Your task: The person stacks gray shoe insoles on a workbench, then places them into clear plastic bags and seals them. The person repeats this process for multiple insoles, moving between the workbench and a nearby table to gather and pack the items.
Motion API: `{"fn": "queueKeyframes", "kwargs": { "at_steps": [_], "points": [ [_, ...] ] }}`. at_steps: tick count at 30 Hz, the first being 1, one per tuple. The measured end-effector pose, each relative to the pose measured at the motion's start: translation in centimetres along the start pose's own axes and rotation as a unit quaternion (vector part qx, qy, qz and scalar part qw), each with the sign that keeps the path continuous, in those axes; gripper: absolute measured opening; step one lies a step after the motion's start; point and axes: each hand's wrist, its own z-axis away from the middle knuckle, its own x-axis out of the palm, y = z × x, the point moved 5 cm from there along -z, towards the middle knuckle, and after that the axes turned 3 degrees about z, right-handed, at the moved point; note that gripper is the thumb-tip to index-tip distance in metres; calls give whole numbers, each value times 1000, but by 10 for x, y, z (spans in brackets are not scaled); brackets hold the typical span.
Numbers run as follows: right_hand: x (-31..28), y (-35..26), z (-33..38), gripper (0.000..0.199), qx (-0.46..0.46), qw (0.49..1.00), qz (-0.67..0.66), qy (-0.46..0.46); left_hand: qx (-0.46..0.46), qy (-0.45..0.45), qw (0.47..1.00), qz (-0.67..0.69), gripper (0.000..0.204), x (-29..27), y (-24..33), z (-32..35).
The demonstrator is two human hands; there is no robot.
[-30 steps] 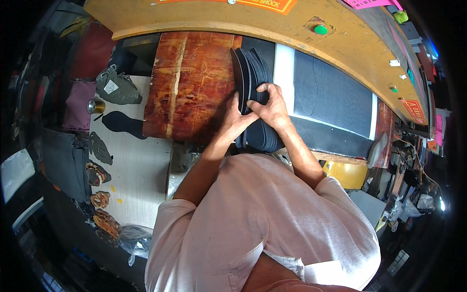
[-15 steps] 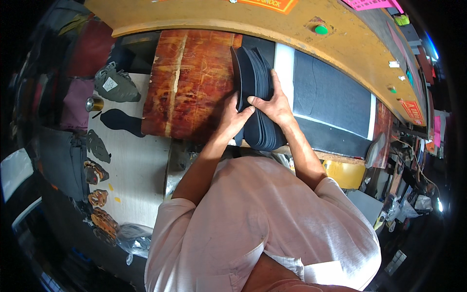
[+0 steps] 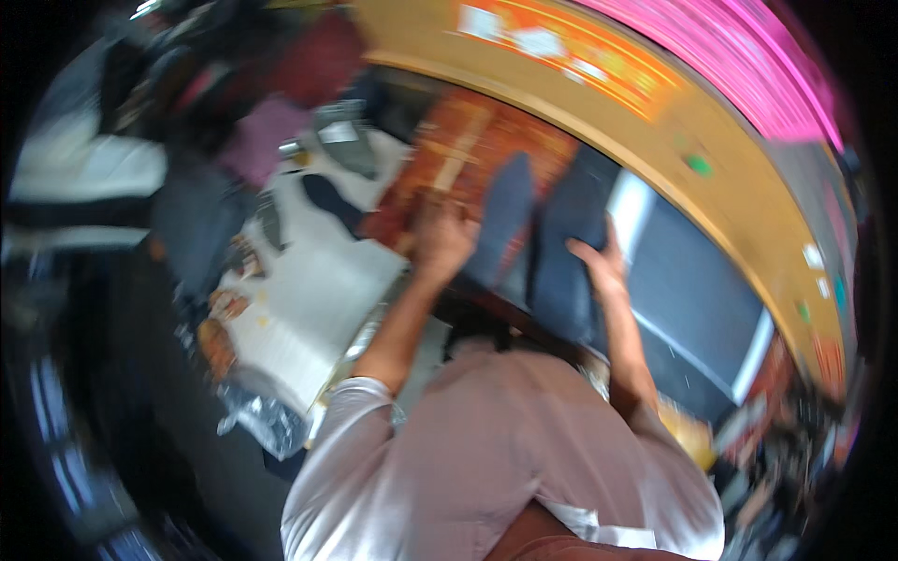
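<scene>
Reaching forward from a pale pink shirt (image 3: 486,467), both bare forearms run up to a reddish-brown wooden board (image 3: 468,159). The whole view is smeared by motion, so fine detail is lost. The left hand (image 3: 441,241) lies on the board's near edge with fingers spread, pressing beside a dark blue-grey sole-shaped piece (image 3: 500,220) that lies just to its right; whether the fingers pinch it cannot be told. The right hand (image 3: 599,266) rests flat, fingers together, against the right edge of a second dark sole-shaped piece (image 3: 561,252), which lies between the two hands and just beside the first. Left of the left hand a white sheet (image 3: 309,299) covers the bench, with small brown shapes along its near-left border and a crumpled clear bag (image 3: 257,411) below it. Right of the right hand sits a dark panel (image 3: 692,299) with a white strip at its edge. Beyond both hands curves a yellow-tan surface (image 3: 645,122) carrying an orange rectangular label (image 3: 561,51), a small green dot (image 3: 697,165), and a bright pink band (image 3: 739,65) further out.
</scene>
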Motion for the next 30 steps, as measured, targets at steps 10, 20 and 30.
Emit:
{"fn": "queueKeyframes", "kwargs": {
  "at_steps": [10, 20, 30],
  "points": [
    [21, 26, -35, 102, -2, 999, 31, 9, -166, -20, 947, 273, 48, -9, -57, 122],
    [15, 37, -48, 94, -76, 969, 233, 34, -223, 368, 873, 231, 25, -259, -214, 115],
    [16, 34, -45, 76, -109, 919, 367, 88, -162, 483, 860, -27, 76, -552, -320, 36]
  ]
}}
